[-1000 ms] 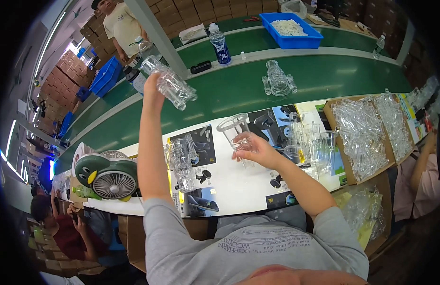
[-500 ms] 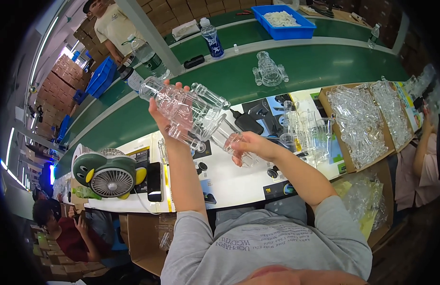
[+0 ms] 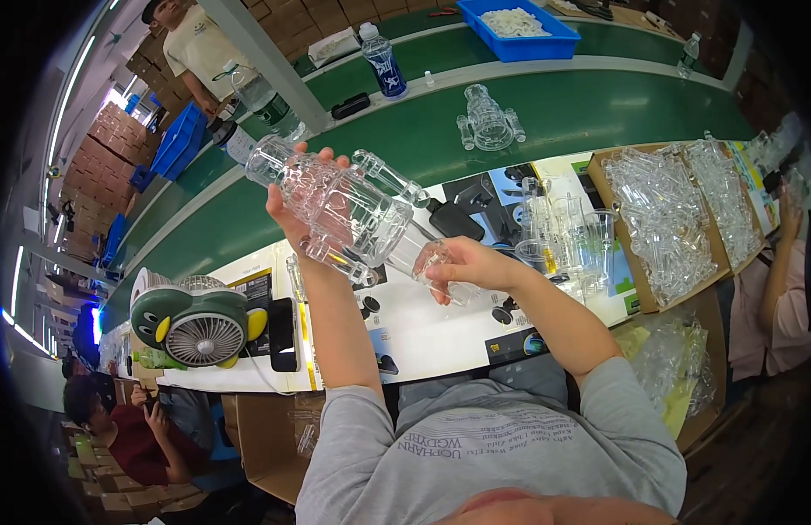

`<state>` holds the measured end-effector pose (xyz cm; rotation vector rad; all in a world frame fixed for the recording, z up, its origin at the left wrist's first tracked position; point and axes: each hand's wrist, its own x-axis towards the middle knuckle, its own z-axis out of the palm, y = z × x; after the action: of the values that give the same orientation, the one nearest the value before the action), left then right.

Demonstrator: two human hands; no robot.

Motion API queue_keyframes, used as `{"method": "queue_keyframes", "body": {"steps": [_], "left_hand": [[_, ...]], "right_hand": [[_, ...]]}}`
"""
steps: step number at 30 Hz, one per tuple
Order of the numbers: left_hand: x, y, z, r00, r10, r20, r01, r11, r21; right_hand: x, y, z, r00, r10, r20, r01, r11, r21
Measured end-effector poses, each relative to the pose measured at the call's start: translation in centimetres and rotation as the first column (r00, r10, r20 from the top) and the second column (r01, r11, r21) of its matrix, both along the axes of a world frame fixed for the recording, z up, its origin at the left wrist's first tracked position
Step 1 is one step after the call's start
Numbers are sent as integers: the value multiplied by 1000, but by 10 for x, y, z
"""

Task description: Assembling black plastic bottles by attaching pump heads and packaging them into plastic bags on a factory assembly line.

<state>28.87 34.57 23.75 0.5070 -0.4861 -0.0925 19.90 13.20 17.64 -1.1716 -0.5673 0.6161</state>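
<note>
A clear, see-through vessel [image 3: 348, 206] with a narrow neck and small tubes on its sides is tilted above the table, its neck toward the upper left. My left hand [image 3: 293, 210] is wrapped round its body from behind, fingers showing through the wall. At the vessel's wide lower end, my right hand [image 3: 466, 267] pinches a clear cylindrical part [image 3: 425, 256] between thumb and fingers. Whether that part is joined to the vessel or only touches it, I cannot tell. A similar clear vessel [image 3: 490, 122] stands on the green surface beyond.
Clear cups and tubes [image 3: 567, 236] stand on the table to the right, beside cardboard boxes [image 3: 657, 223] of clear small parts. A penguin-shaped fan [image 3: 200, 324] and a phone [image 3: 284, 336] are at left. Bottles [image 3: 383, 61] and a blue tray [image 3: 521, 44] stand farther back. People are nearby.
My view has shifted slightly, moving the background up and left. Both hands keep their hold, and the vessel has turned only a little, if at all.
</note>
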Motion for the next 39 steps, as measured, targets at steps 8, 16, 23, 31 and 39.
{"method": "queue_keyframes", "body": {"steps": [8,16,23,31,39], "left_hand": [[-7,-9,1,998,-43,35,42,999,11],[-24,-8,17,972,167,162,-213,922,323],[-54,-14,37,921,233,314,-319,911,260],[-61,-32,37,910,240,337,-320,925,203],[-63,-35,36,911,235,339,-307,935,179]], "right_hand": [[-3,-3,3,1000,-8,19,8,1000,8],[1,1,-4,953,-174,246,205,973,-104],[-7,11,-3,802,-255,540,422,882,-211],[-12,14,-2,794,-357,491,542,782,-307],[-13,12,-5,845,-273,460,426,863,-271]]}}
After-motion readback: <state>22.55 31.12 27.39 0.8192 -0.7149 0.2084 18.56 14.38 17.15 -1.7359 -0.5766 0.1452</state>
